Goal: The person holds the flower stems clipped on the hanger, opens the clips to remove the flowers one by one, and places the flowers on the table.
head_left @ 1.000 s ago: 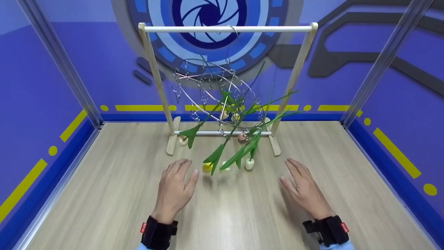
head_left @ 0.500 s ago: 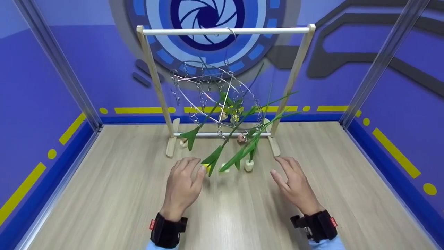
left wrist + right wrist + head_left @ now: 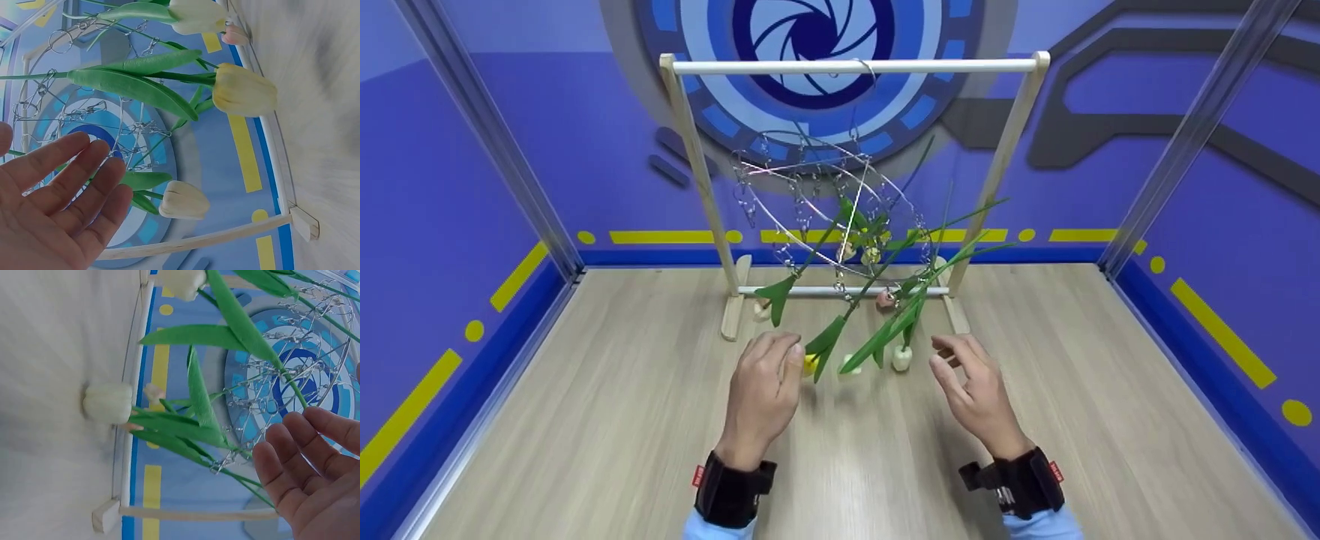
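Several artificial tulips hang heads-down from clips on a round wire clip hanger. My left hand, fingers relaxed and nothing held, is beside the yellow tulip, partly covering its head in the head view. Its palm side shows in the left wrist view, below the pale yellow bloom and near a cream tulip. My right hand is bent loosely to the right of a white tulip, holding nothing. In the right wrist view its fingertips overlap a green stem, and a white bloom hangs further left.
The hanger's hook sits over the top bar of a wooden rack standing on the table. A pink flower hangs near the lower bar. Long leaves reach out past the right post. Blue printed panels enclose three sides.
Both hands have moved inward toward the hanging tulips, the left to the right and the right to the left. Their fingers have bent slightly more. The rack and hanger stay in place.
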`<state>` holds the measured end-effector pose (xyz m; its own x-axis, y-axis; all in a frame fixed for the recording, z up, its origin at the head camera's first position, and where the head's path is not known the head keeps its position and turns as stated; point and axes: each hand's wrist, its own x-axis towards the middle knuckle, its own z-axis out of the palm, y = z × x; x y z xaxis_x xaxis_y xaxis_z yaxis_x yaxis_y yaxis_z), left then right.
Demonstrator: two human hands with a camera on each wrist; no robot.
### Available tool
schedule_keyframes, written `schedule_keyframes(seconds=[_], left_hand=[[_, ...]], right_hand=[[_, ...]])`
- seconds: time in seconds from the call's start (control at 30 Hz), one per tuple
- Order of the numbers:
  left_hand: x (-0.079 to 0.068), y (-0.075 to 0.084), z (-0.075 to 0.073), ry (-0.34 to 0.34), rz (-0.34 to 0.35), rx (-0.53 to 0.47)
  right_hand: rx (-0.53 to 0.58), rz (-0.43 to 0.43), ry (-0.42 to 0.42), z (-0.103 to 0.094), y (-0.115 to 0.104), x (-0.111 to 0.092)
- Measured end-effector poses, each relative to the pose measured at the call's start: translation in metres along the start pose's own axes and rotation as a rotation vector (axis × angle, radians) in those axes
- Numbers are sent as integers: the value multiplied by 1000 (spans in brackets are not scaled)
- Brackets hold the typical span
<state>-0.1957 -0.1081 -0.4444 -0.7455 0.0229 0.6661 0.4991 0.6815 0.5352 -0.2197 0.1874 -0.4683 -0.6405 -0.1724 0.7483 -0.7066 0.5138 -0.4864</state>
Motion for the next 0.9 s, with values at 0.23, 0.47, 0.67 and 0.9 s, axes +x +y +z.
schedule_keyframes(seconds=[0.23, 0.47, 0.67, 0.9], left_hand=[[4, 3, 2, 30, 15, -31], [6, 6, 3, 62, -12, -75], [7, 9, 1, 76, -63, -116], [9, 8, -5, 116, -82, -147]], right_hand=[[69, -3, 36, 8, -8, 6], [142, 68, 69, 13, -16, 7], [314, 184, 52, 19, -24, 9], [447, 183, 12, 31, -34, 12]])
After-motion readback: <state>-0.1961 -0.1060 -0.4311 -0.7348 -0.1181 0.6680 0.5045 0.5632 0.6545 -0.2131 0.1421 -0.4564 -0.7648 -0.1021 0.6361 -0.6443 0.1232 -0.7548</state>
